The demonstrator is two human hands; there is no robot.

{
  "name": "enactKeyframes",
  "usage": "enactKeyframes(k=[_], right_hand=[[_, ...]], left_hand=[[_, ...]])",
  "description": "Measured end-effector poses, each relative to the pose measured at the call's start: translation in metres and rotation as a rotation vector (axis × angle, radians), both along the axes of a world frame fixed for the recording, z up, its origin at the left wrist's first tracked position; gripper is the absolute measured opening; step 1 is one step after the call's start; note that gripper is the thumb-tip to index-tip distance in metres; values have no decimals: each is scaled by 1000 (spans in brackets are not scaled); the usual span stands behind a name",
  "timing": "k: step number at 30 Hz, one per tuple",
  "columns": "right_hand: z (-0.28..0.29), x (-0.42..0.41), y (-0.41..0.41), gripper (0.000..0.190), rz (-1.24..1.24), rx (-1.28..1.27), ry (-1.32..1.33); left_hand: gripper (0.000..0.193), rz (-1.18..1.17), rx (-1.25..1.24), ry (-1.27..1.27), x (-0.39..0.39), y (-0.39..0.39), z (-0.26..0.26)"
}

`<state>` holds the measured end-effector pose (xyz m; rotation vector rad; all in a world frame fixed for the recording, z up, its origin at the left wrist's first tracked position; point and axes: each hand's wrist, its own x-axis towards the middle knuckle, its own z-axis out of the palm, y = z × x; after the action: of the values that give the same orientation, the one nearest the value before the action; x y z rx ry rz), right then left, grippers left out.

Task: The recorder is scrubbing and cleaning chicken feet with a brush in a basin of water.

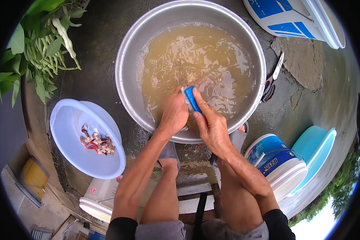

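A wide metal basin (126,39) holds cloudy yellow-brown water (180,57) with foam at its edge. Over the near part of it, my right hand (211,124) grips a small blue-handled tool (192,97), whose working end I cannot make out. My left hand (173,111) is closed right beside it, on a whitish, glistening piece (186,95) that the tool touches. Most of that piece is hidden by my fingers, so its kind is unclear.
Left stands a pale blue plastic basin (64,144) with small pieces of meat or shellfish (99,144). Scissors (273,76) lie right of the metal basin. Buckets (270,156) and a turquoise basin (313,150) stand at right, green beans (45,52) upper left. The ground is wet.
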<state>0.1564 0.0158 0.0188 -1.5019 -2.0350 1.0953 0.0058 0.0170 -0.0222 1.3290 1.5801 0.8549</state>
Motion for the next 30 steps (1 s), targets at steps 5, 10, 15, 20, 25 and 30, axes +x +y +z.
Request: enactKeyframes(k=[5,10,15,20,25,30], right_hand=[[2,-7,24,53,-178,-199,117],[3,-4,32,57,-190,-372,108],[4,-3,1,55,62,173,51],[7,-8,21,50,-145,-295,51],[12,-11,33,53,-172,-417,69],[2,-8,5,49,89,313,72]], left_hand=[[26,-101,-150,-99,1,4,17],[22,-100,-134,-5,-1,1,15],[23,-70,-43,99,-12,-1,1],[21,-166,-158,-60,-13,5,13],[21,-141,34,54,-12,0,12],[21,46,-196,-200,-9,2,13]])
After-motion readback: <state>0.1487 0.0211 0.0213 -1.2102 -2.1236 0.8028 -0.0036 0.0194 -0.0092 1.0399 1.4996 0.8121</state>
